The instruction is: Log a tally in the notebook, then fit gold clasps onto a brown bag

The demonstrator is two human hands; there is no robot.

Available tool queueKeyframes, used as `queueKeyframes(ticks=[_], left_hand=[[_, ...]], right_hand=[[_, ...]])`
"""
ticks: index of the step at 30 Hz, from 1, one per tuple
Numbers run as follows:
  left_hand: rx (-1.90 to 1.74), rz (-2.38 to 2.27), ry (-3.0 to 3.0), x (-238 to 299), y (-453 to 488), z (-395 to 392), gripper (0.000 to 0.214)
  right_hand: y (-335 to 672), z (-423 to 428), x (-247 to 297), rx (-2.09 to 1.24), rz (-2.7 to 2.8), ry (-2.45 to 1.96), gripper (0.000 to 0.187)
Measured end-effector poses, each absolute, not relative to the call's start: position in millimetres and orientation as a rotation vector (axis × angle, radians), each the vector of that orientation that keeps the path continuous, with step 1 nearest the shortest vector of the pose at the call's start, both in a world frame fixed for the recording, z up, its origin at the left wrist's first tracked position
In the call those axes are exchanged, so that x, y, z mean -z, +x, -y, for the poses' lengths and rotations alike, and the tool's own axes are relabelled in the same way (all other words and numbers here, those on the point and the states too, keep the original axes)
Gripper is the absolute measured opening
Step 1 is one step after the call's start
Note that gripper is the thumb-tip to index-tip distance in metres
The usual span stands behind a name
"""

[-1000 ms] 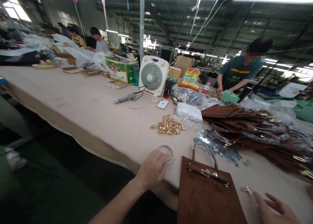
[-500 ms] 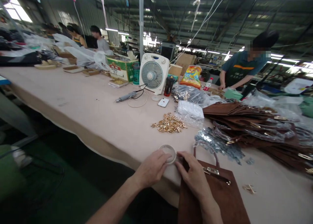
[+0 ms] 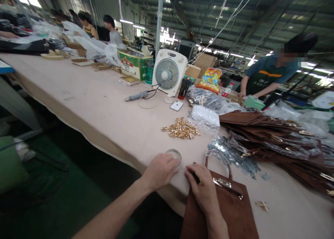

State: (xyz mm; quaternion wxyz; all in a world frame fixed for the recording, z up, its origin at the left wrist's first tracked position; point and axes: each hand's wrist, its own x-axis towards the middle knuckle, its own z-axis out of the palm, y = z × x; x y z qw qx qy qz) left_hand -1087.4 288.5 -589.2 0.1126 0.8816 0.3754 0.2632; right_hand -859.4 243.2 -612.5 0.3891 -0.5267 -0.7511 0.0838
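My left hand [image 3: 161,172] is closed on the near left side of a pale roll of tape [image 3: 181,158] by the table's front edge. Just right of it, my right hand [image 3: 203,185] lies over the upper left corner of a brown handbag [image 3: 236,213], thumb and fingers curled together. What those fingers pinch, if anything, is hidden. The bag's looped handle [image 3: 230,167] points away from me, and a metal clasp [image 3: 224,183] sits near its top edge. Beyond my hands lies a heap of gold-coloured metal fittings [image 3: 182,128].
Flat grey pieces [image 3: 232,155] and stacked brown bag parts [image 3: 271,134] lie to the right. A fan [image 3: 168,73], a corded screwdriver [image 3: 137,96] and a phone [image 3: 176,105] are farther back. Across the table a co-worker [image 3: 271,75] handles things.
My left hand has drawn the tape roll slightly left, away from my right hand. My right hand stays at the bag's corner. The view has shifted a little.
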Motion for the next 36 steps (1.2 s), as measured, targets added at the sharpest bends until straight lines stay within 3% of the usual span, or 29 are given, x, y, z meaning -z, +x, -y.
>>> queueKeyframes(ticks=[7, 14, 30, 36], left_hand=[[-0.669, -0.977, 2.635, 582.6, -1074.8, -302.8, 0.032], [-0.698, -0.888, 2.669, 599.5, -1066.4, -318.2, 0.017], [-0.691, -0.862, 2.468, 586.5, -1067.2, -315.1, 0.014], [-0.674, -0.945, 2.525, 575.2, -1054.0, -311.3, 0.015]], right_hand=[[-857.4, -245.4, 611.7, -0.179, 1.941, -1.350, 0.016], [-857.6, -248.3, 608.7, -0.124, 1.953, -1.321, 0.017], [-857.4, -247.1, 601.2, -0.195, 2.063, -1.235, 0.012], [-861.5, -238.1, 589.6, -0.202, 2.061, -1.091, 0.020]])
